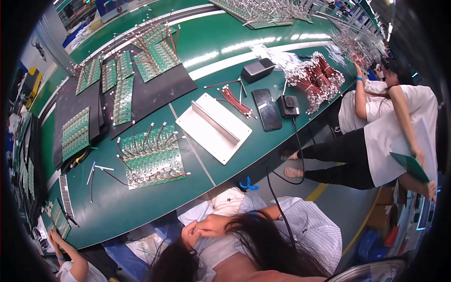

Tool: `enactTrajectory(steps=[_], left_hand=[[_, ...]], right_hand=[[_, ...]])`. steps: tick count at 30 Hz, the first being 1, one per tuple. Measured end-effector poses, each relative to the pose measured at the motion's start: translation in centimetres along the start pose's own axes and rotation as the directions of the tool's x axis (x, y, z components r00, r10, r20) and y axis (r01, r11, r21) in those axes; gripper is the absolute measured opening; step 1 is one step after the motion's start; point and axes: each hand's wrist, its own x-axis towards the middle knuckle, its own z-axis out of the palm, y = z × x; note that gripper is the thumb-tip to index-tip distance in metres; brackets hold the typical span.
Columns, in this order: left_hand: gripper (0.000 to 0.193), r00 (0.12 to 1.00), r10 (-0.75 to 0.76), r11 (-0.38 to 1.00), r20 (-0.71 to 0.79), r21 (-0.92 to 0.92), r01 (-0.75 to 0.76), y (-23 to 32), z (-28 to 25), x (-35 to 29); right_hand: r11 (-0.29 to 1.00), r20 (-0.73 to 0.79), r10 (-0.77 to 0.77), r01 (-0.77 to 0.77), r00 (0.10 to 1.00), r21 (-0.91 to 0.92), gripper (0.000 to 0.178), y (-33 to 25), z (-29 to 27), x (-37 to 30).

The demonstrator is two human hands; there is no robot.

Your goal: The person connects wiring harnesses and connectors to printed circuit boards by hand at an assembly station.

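Note:
My left hand (189, 234) and my right hand (212, 226) are together in front of my body, below the table edge. Both are closed, their fingers folded against each other, and no object shows in them. On the green table ahead lies a panel of green circuit boards (155, 162) with red and black wires standing up from its far side. Right of it rests a white plate (213, 129) with a raised metal bar. Loose wires (92, 181) and a blue-and-white pen-like stick (104, 168) lie left of the panel.
Several more board panels (122, 101) lie on black mats (181, 87). Toward the right are a black phone (266, 110), a black box (258, 70), a corded black device (288, 106) and bundled red wires (317, 77). A person holding a green board (409, 166) stands at right; another person's hands (55, 237) work lower left.

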Motion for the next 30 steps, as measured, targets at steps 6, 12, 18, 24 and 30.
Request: enactTrajectory(steps=[6, 12, 18, 24, 30], left_hand=[[0.010, 0.691, -0.549, 0.643, 0.471, 0.766, -0.012, -16.4, -5.8, -3.6], [0.008, 0.833, -0.244, 0.684, 0.496, 0.697, -0.215, -19.3, -5.5, -3.4], [0.008, 0.601, -0.398, 0.748, 0.693, 0.625, -0.224, -23.2, -1.7, -0.2], [0.007, 0.300, -0.527, 0.784, 0.795, 0.591, -0.191, -26.5, 1.9, 0.2], [0.007, -0.041, -0.618, 0.780, 0.785, 0.606, -0.156, -28.8, 4.0, -1.3]], right_hand=[[0.997, -0.136, 0.075, -0.076, 0.988, -0.001, 0.012, -2.0, -1.2, 0.7], [0.940, -0.348, 0.198, -0.278, 0.916, -0.198, 0.015, -1.0, -3.2, -1.1], [0.948, -0.357, 0.110, -0.206, 0.928, -0.244, 0.015, -0.4, -2.7, -3.1], [0.988, -0.410, 0.028, -0.089, 0.911, -0.130, 0.014, 0.1, -2.9, -4.0], [0.993, -0.415, -0.107, 0.121, 0.903, 0.007, 0.020, 2.7, -1.5, -4.2]])
